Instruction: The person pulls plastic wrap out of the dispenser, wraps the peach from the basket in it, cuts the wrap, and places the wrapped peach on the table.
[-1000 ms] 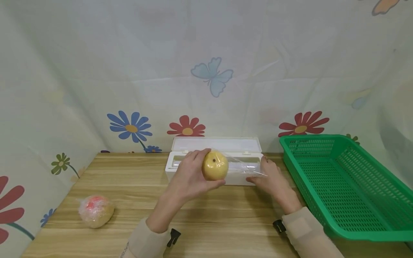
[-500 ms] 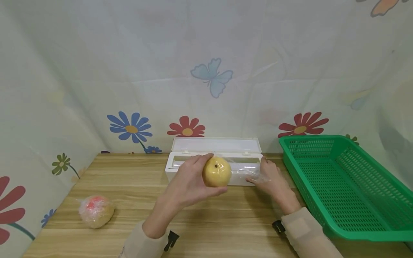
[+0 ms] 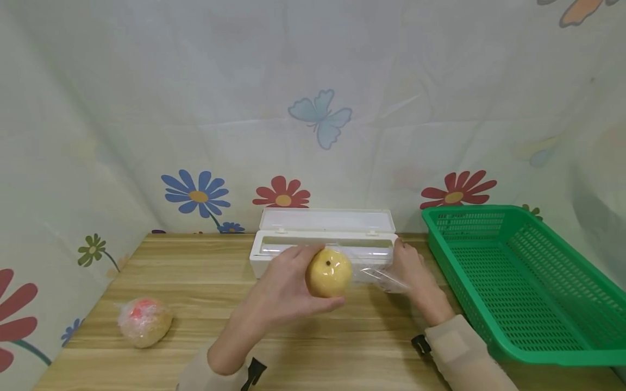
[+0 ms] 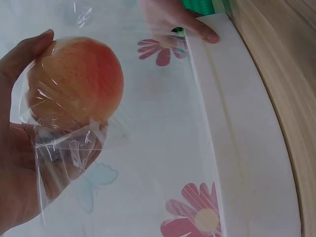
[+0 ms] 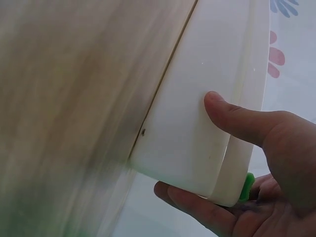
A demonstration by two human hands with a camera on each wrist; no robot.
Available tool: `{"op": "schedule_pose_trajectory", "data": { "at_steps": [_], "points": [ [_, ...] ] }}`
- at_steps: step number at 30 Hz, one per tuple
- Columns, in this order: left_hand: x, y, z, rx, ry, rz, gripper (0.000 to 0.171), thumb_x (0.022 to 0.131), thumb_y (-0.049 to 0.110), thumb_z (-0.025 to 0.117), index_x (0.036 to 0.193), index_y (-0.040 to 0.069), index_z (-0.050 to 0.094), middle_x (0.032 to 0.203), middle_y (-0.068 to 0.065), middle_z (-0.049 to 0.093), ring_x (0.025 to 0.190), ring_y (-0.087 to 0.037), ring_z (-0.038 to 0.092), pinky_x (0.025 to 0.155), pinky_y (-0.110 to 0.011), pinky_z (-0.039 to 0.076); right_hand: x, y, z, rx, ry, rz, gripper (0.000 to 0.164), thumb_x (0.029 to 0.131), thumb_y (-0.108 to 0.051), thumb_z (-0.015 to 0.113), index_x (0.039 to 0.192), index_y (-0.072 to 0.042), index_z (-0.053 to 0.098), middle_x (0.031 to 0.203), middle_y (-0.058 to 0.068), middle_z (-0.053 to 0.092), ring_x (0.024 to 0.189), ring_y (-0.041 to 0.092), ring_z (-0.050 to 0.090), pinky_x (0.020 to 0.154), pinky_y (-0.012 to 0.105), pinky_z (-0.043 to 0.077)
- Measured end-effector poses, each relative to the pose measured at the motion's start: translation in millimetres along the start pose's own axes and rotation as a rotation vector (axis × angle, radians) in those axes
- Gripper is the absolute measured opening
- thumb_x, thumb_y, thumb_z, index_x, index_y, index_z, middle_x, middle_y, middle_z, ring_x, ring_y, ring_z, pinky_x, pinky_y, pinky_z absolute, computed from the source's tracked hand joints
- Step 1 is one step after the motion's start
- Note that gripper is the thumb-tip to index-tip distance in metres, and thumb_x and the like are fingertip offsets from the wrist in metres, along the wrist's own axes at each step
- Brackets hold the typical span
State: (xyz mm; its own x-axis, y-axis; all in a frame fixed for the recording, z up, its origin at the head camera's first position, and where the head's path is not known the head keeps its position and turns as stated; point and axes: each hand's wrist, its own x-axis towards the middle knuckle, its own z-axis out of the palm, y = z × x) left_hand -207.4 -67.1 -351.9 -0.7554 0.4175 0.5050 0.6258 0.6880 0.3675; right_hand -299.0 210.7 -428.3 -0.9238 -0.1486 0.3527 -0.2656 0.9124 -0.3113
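My left hand (image 3: 283,285) grips a yellow peach (image 3: 330,273) between thumb and fingers, in front of the box. In the left wrist view the peach (image 4: 81,81) shows a red-orange blush and has clear film (image 4: 74,145) clinging to it and hanging creased below. My right hand (image 3: 414,271) holds the right end of a white cling film dispenser (image 3: 261,266), its lid raised and a roll visible inside. In the right wrist view the thumb presses the front of the dispenser (image 5: 182,118), with fingers at its end. Film (image 3: 376,271) stretches from the peach toward the right hand.
A second peach (image 3: 145,322), wrapped in film, lies on the wooden table (image 3: 205,282) at the left. To the right stands a green plastic basket (image 3: 494,320). A flower-printed cloth (image 3: 362,157) hangs behind the dispenser.
My left hand has drawn the peach down toward me and slightly right, away from the roll. The film beside it hangs lower. My right hand stays at the dispenser's end.
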Motion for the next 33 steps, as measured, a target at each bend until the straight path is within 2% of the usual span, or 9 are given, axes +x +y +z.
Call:
{"op": "schedule_pose_trajectory", "data": {
  "at_steps": [3,10,17,24,29,33],
  "points": [
    [-3.0,2.7,-0.1,0.003,-0.019,-0.004,0.085,0.063,0.063,0.078,0.128,0.012,0.056,0.107,0.003,0.061,0.093,-0.009,0.056,0.076,-0.024,0.050,-1.5,0.2,0.3,0.034,0.017,-0.026,0.071,0.070,-0.031,0.084,0.112,0.014,0.048,0.092,0.028,0.060,0.081,0.046,0.062,0.069,0.057,0.051],
    [-10.9,10.2,-1.7,0.001,-0.054,0.000,0.086,0.066,0.069,0.073,0.127,0.012,0.055,0.114,0.003,0.060,0.101,-0.010,0.056,0.082,-0.026,0.050,-4.8,-0.2,-0.3,0.068,0.020,-0.038,0.083,0.070,-0.044,0.083,0.123,0.008,0.045,0.093,0.025,0.062,0.086,0.044,0.062,0.071,0.055,0.051],
    [-18.5,15.4,-1.8,-0.044,-0.086,-0.017,0.082,0.066,0.066,0.075,0.125,0.012,0.055,0.107,0.007,0.060,0.092,-0.007,0.056,0.077,-0.024,0.051,-5.9,-0.3,-0.5,0.085,0.009,-0.035,0.082,0.068,-0.034,0.088,0.124,0.007,0.044,0.094,0.025,0.063,0.085,0.042,0.063,0.072,0.056,0.051],
    [-25.6,17.7,1.2,-0.093,-0.152,-0.052,0.080,0.066,0.067,0.075,0.121,0.012,0.056,0.098,0.009,0.060,0.082,-0.006,0.056,0.069,-0.020,0.050,-4.9,-3.5,-0.1,0.107,-0.021,0.022,0.076,0.071,-0.031,0.086,0.122,0.006,0.044,0.099,0.024,0.061,0.088,0.040,0.062,0.074,0.056,0.050],
    [-31.2,21.3,3.2,-0.102,-0.198,-0.056,0.079,0.067,0.066,0.074,0.121,0.011,0.056,0.100,0.008,0.060,0.084,-0.006,0.056,0.072,-0.022,0.050,-4.2,-3.8,1.3,0.108,-0.022,0.027,0.080,0.071,-0.029,0.086,0.126,0.008,0.041,0.101,0.028,0.060,0.092,0.043,0.061,0.075,0.056,0.050],
    [-33.4,24.3,4.1,-0.116,-0.195,-0.033,0.079,0.067,0.067,0.074,0.123,0.014,0.055,0.103,0.010,0.059,0.087,-0.005,0.056,0.076,-0.022,0.050,-4.1,-3.6,0.8,0.097,-0.006,0.020,0.080,0.071,-0.029,0.087,0.125,0.009,0.042,0.099,0.029,0.060,0.090,0.044,0.062,0.074,0.056,0.050]
  ]
}}
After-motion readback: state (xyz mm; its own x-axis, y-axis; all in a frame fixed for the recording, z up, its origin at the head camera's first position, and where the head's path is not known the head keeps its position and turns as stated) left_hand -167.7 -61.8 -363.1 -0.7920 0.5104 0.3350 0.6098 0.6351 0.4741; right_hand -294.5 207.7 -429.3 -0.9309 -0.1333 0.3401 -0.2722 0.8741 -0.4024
